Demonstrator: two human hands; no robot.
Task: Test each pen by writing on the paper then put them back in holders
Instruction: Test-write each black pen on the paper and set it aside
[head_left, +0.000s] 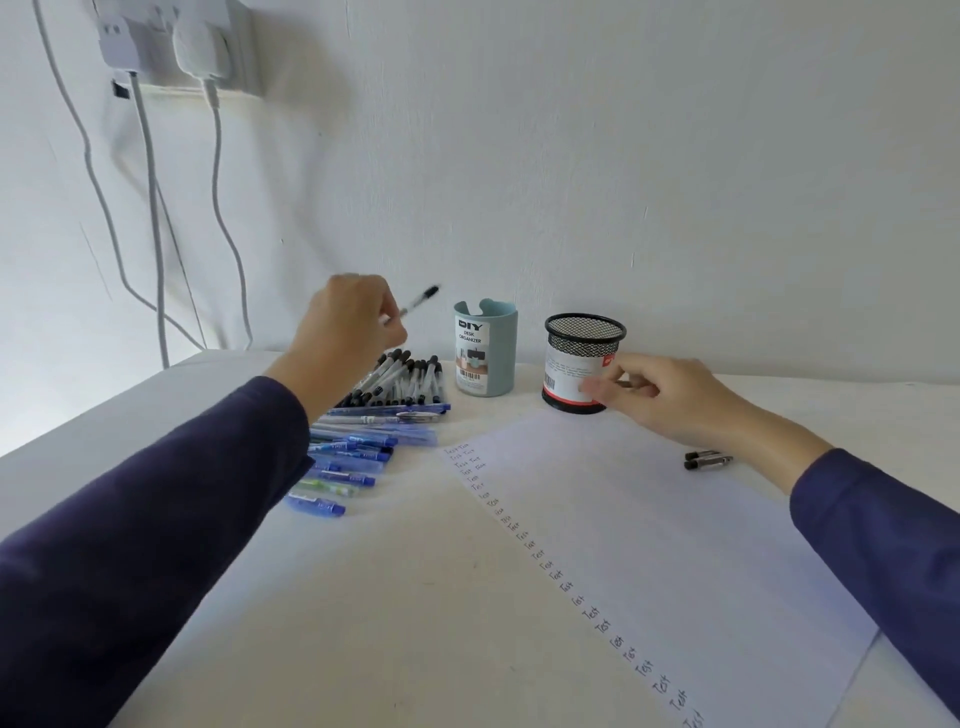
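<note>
Head view: a black-capped pen (417, 303) is pinched in the left hand (353, 317), above the pen pile (387, 402) near the table's (363, 597) far edge. The mesh holder (584, 364) is touched by curled fingers of the right hand (662, 397); its grip cannot be told. A white wall (571, 156) is seen behind.

Two holders, one sheet of paper, two hands, and pens in three groups plus one held.

On the counter (363, 597) stand two holders: one blue-green plastic desk-organiser cup (485, 348) and one black wire-mesh cup (584, 364). One white sheet of paper (649, 519) bears a single column of handwritten "Test" words, too small at the far end to count. The heap of clear black-capped pens (400, 382) is too tangled to count. Roughly eight blue-barrelled pens (358, 457) lie fanned beside it, with one green-marked pen (327, 488) among them. Two short black pens (706, 460) lie on the sheet. Two hands show: the left hand (348, 317) holds one single clear pen (418, 301), and the right hand (665, 395) is by the mesh cup. Two white plugs (197, 44) sit in the wall socket.
</note>
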